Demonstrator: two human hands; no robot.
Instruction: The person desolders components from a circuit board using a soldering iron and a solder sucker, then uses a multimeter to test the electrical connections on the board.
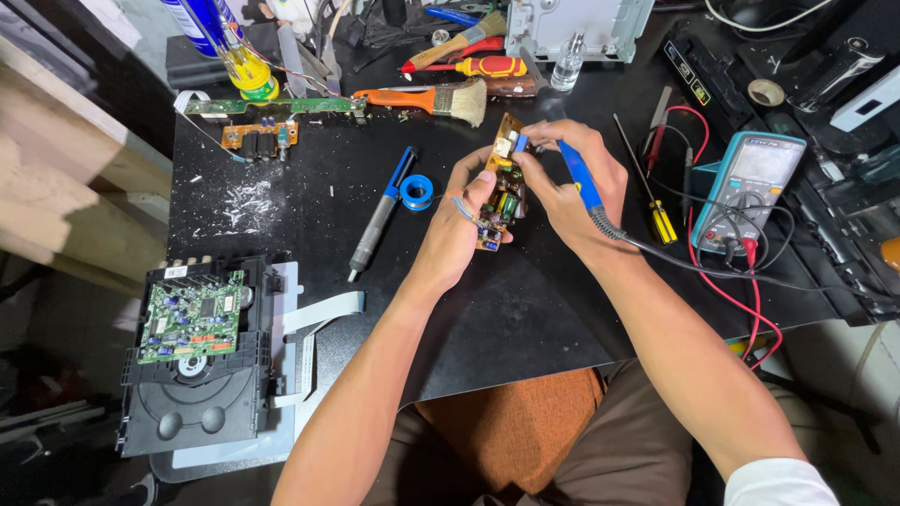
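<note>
Nearest, at the left edge of the worktop [525,319], a disc drive [192,375] lies opened, its green board exposed and ribbon cable loose. Mid-worktop, the left hand [455,225] pinches a small brown board [502,187] upright by its edges, while the right hand [572,183] is closed around a blue soldering iron [579,176], tip at the board's top end. So soldering looks under way, not finished. Farther off lie a brush [441,96] and a meter [750,187].

Multimeter [757,192] right of held circuit board [502,183]; drive unit [197,361] far left.
</note>
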